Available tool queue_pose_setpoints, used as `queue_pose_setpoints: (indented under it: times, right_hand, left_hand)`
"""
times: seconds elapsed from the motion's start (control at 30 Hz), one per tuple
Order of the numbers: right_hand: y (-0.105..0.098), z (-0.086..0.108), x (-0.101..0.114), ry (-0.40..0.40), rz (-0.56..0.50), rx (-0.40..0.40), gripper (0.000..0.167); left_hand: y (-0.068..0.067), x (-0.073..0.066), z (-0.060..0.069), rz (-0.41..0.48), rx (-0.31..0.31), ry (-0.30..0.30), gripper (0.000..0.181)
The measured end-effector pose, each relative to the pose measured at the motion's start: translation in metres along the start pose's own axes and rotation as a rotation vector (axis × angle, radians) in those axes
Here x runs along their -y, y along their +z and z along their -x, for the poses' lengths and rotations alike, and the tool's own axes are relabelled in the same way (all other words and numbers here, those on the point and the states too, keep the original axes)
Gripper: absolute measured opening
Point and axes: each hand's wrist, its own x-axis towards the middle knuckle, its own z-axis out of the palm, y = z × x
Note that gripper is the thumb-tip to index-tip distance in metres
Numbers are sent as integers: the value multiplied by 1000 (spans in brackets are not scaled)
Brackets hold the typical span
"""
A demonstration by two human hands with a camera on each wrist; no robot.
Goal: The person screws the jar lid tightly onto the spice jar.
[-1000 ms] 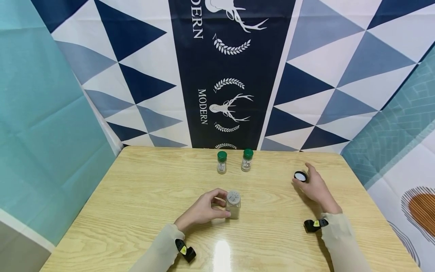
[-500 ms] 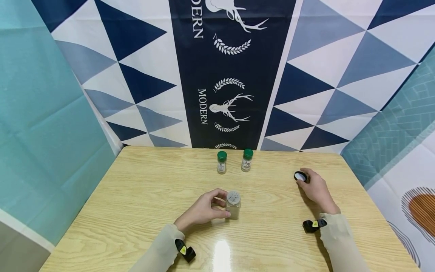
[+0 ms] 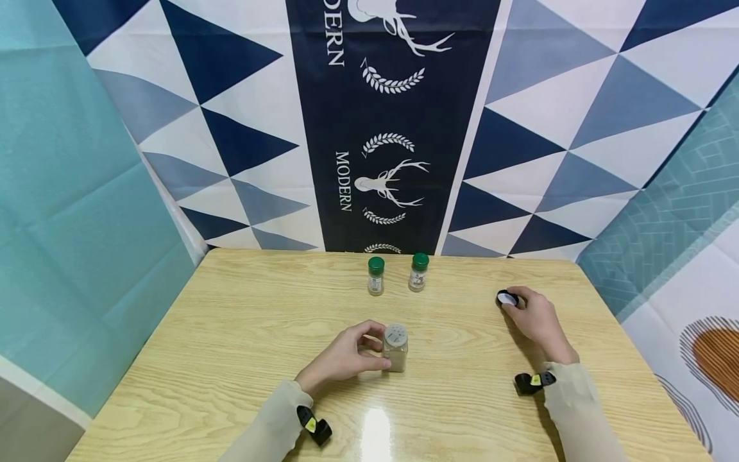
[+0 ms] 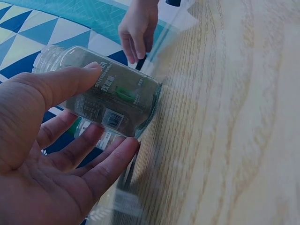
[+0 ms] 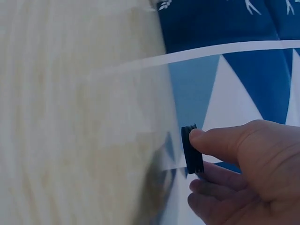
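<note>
On my head view, the square clear-glass shaker jar with a perforated grey top (image 3: 395,354) stands upright near the middle of the pale wood-grain worktop (image 3: 260,301). I find the fingers of the left hand (image 3: 346,353) clamped on its side. The right hand (image 3: 535,319) pinches a round black cap with a white inner face (image 3: 506,299), well apart; whether it touches the worktop, I cannot tell.

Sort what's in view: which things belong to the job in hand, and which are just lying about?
Likely part of the job:
shaker jar, held by the left hand
black lid, pinched by the right hand

Apparently just standing by, untouched, toward the back of the table:
left green-capped bottle
right green-capped bottle
</note>
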Motion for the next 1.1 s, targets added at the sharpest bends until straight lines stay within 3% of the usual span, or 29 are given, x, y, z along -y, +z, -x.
queue_pose_setpoints:
  times: [0.4,0.63,0.87,1.1]
  right_hand:
    - [-7,0,16,-26,-114,-90,39]
    - [-8,-1,26,-12,-169,11,46]
    - [3,-7,30,0,-218,158,68]
    - [24,-18,31,-15,-127,157,82]
  left_hand:
    - [-1,1,-2,-15,1,-2,49]
    - [-1,-1,-2,-10,0,4,50]
    - [-1,-1,0,-12,-5,-11,50]
    - [1,-3,1,-34,-15,-14,55]
